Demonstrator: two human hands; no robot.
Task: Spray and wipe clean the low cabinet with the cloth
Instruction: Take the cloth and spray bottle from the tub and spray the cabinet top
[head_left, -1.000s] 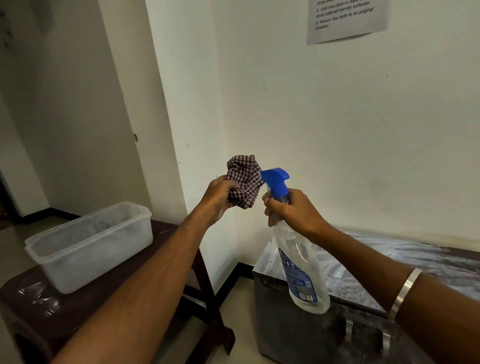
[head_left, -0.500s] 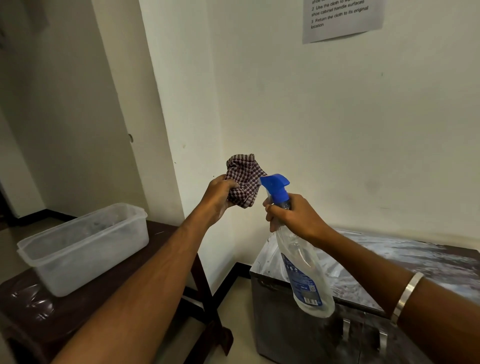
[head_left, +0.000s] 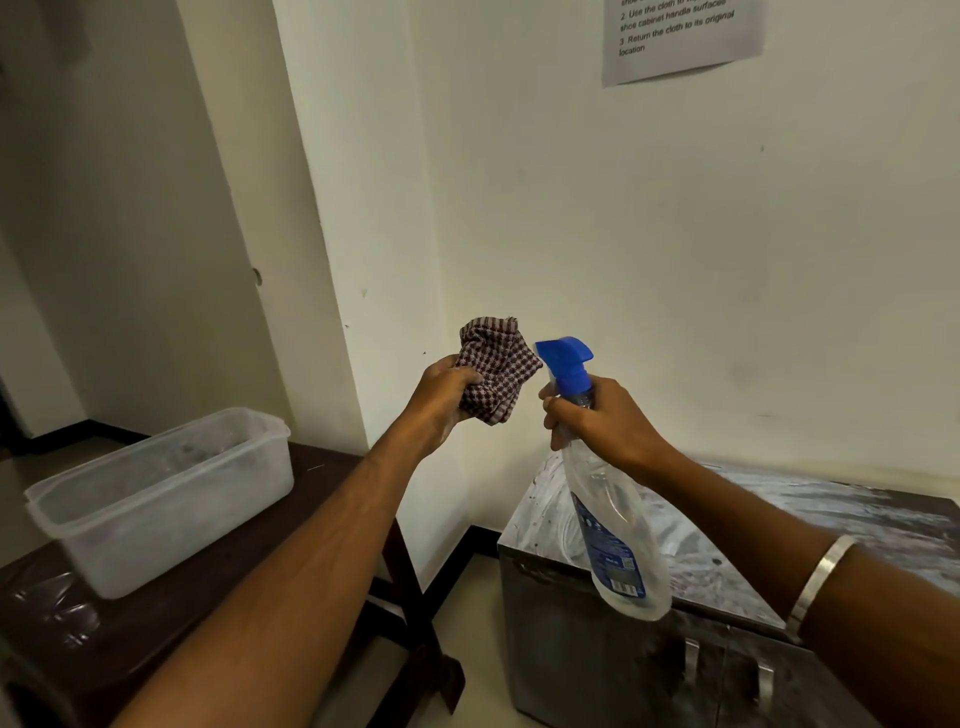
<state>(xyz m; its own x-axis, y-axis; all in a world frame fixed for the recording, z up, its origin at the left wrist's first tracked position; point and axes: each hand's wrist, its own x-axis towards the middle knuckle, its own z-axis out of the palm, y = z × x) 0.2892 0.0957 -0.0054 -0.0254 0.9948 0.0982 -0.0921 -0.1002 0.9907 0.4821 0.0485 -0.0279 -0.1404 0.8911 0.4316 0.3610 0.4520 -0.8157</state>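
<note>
At my far left a clear, frosted plastic tub (head_left: 161, 499) sits on the dark glossy counter (head_left: 218, 613), its long rim running toward the wall; a strip of bare counter shows between it and the near edge. Past the counter's right edge there is an open gap of pale floor (head_left: 467, 623) before the low cabinet begins.

My left hand (head_left: 441, 389) is raised in front of the wall corner, fingers closed around a bunched checked cloth (head_left: 496, 369), maroon and white, its woven folds sticking up above my grip. Just beside it, not touching, the blue plastic nozzle of the spray bottle (head_left: 608, 509) points at the cloth. My right hand (head_left: 602, 415) is wrapped tight around the bottle's neck, fingers at the trigger. The bottle is clear and soft-sided with a blue label, hanging tilted over the cabinet's left front corner.

The low cabinet (head_left: 779, 525) stands below my right arm against the wall, its top streaked grey-white and mottled, its front dark with two upright metal handles (head_left: 691, 662). A metal bangle (head_left: 818, 577) circles my right wrist.

Compared with half a second ago, both hands hold the same grips and the nozzle has stayed close beside the cloth; the view has barely shifted.
</note>
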